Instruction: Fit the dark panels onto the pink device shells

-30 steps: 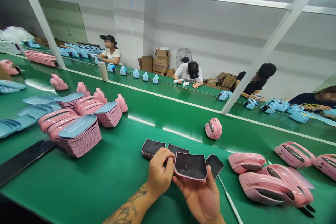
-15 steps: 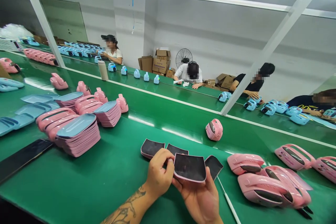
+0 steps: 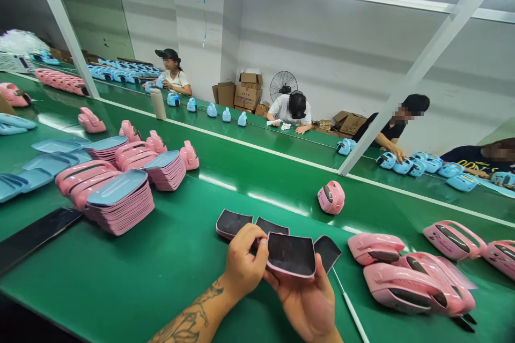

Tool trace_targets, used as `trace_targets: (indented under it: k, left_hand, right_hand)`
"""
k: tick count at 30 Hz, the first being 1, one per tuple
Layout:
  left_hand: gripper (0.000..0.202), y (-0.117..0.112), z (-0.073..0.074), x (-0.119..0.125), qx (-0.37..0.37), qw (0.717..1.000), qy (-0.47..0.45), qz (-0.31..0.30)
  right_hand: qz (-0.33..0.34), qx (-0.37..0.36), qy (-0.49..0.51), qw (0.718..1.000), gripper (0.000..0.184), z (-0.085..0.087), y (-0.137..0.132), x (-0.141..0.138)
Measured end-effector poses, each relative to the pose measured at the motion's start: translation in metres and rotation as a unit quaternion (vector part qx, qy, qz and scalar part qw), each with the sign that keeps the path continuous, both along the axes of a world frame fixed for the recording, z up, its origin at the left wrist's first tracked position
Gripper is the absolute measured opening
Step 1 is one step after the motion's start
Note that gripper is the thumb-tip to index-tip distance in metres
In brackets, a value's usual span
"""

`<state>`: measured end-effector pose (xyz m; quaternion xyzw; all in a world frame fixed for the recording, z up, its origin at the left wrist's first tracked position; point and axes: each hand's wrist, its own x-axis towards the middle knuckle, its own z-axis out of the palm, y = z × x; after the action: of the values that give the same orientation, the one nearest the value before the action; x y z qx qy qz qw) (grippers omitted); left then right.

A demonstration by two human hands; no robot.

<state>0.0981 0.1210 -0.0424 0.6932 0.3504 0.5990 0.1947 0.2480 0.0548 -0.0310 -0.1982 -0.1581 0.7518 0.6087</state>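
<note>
Our left hand (image 3: 245,265), tattooed along the forearm, has a narrow grip, thumb and fingertips pinched on the left corner of a dark panel (image 3: 292,254) with a pink rim; our right hand (image 3: 309,305) lies palm up beneath it, its grip a loose cradle with the thumb at the panel's right edge; the panel is held just above the green table (image 3: 169,273), close to us. We judge the step to be work at that corner, perhaps picking at a film or an edge, though we cannot tell which; the next move calls for a steady palm and a fine pinch. Like panels (image 3: 232,223) lie on the table just behind; a thin white stick (image 3: 351,308) lies to the right, near pink shells (image 3: 414,284); a small pink case (image 3: 331,196) stands farther off; stacked pink trays (image 3: 120,206) sit well to the left; nothing blocks the hands. Other people work at the far bench (image 3: 281,136).
</note>
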Motion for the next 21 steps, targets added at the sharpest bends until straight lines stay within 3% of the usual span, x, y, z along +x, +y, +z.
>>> trace_targets:
  k: [7,10,12,15,18,21]
  left_hand:
    - [0.022,-0.002,-0.007,-0.001,-0.038,0.998,-0.015,0.049]
    - [0.018,-0.002,0.003,-0.009,-0.092,0.992,-0.042,0.077]
    - [0.02,0.009,0.018,-0.021,-0.136,0.983,-0.061,0.103]
    - [0.03,0.056,0.051,-0.045,-0.152,0.976,-0.054,0.146]
    - [0.053,0.132,0.083,-0.071,-0.184,0.945,0.039,0.268]
    - [0.073,0.199,0.099,-0.096,-0.218,0.91,0.056,0.348]
  right_hand:
    - [0.005,-0.002,-0.001,1.0,0.055,0.011,-0.002,-0.001]
    - [0.01,0.0,-0.001,1.0,0.062,0.012,-0.002,0.002]
    - [0.015,0.0,0.005,1.0,0.065,0.011,-0.001,0.003]
    - [0.029,0.001,0.023,0.999,0.065,0.008,0.0,0.005]
    - [0.062,0.002,0.037,0.997,0.067,0.002,0.001,0.004]
    - [0.116,0.001,0.059,0.991,0.072,-0.005,0.001,0.003]
